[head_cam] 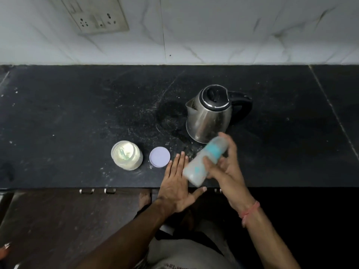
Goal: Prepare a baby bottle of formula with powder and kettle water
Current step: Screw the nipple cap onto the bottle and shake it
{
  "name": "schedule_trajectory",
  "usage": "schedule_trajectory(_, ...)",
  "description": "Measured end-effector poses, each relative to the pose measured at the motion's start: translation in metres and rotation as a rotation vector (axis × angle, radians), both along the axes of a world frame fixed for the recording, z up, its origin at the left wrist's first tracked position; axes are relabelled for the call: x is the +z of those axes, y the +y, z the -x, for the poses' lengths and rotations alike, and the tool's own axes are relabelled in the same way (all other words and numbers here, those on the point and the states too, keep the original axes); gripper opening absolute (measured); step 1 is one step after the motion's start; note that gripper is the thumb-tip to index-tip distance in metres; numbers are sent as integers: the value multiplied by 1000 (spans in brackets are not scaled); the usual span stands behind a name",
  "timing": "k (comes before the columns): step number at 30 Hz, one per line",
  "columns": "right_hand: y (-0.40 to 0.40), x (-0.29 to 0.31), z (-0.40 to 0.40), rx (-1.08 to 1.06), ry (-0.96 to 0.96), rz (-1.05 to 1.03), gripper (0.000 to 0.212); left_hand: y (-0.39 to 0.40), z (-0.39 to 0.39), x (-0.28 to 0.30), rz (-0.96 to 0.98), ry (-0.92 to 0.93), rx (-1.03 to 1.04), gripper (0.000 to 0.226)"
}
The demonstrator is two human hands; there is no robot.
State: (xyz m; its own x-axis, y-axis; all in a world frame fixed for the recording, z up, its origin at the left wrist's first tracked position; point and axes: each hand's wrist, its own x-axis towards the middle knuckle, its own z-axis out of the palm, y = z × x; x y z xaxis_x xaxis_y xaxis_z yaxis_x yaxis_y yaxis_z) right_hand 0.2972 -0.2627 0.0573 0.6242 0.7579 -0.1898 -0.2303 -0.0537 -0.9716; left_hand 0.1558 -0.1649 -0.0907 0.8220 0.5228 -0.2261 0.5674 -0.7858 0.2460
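Observation:
My right hand (226,169) grips a clear baby bottle (206,162) with a teal collar; it is tilted, blurred, and held above the counter's front edge. My left hand (177,183) lies flat with straight fingers on the counter just left of the bottle. An open jar of pale formula powder (126,155) with a scoop inside stands to the left. Its lilac lid (159,157) lies beside it, close to my left fingertips. A steel kettle (210,113) with a black lid and handle stands behind the bottle.
The black stone counter (77,113) runs the full width, dusted with spilled powder near the middle. A marble wall with a socket plate (95,16) rises behind. Cabinet handles (97,190) sit below the front edge.

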Motion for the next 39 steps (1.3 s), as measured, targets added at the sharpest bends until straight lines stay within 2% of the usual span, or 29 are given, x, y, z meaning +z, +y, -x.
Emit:
schedule_trajectory(1,-3,0,0,50,-8,-7,84,-1,1,-2,-10,-8,-1,127)
schedule_trajectory(4,-5,-1,-2,-109,46,-28,82,0,1,-3,-11,-22,14,128)
schedule_trajectory(7,-8,-3,3,73,-8,-13,85,-2,1,-5,-49,-34,10,125)
schedule_trajectory(10,-10,-3,0,-25,28,-20,84,-1,0,-8,-51,-18,10,124)
schedule_trajectory(12,-11,0,1,101,7,-33,86,-3,1,-9,-72,-19,1,124)
schedule_trajectory(15,-16,6,-3,15,21,-40,86,-1,0,-11,-87,-22,13,123)
schedule_trajectory(18,-20,8,-4,152,-25,-35,87,-3,0,-14,-129,-34,6,123)
schedule_trajectory(21,-23,7,-7,51,31,-27,86,-1,0,-19,-112,-21,7,123)
schedule_trajectory(23,-23,7,-5,203,-7,-18,86,-1,0,-20,-147,7,-9,122)
schedule_trajectory(24,-25,7,-4,227,-26,-22,87,-2,0,-20,-153,9,-18,122)
schedule_trajectory(27,-24,10,-11,111,-7,-28,86,1,0,-22,-96,-20,6,123)
schedule_trajectory(29,-23,12,-14,247,-47,-24,87,-1,2,-20,-129,-17,-8,124)
schedule_trajectory(32,-23,15,-15,128,-31,-39,87,0,1,-16,-91,-15,3,123)
schedule_trajectory(35,-18,17,-10,234,-60,-59,90,-2,0,-13,-103,-34,-3,122)
schedule_trajectory(39,-14,18,-9,129,-7,-97,89,0,2,-15,-82,-40,13,122)
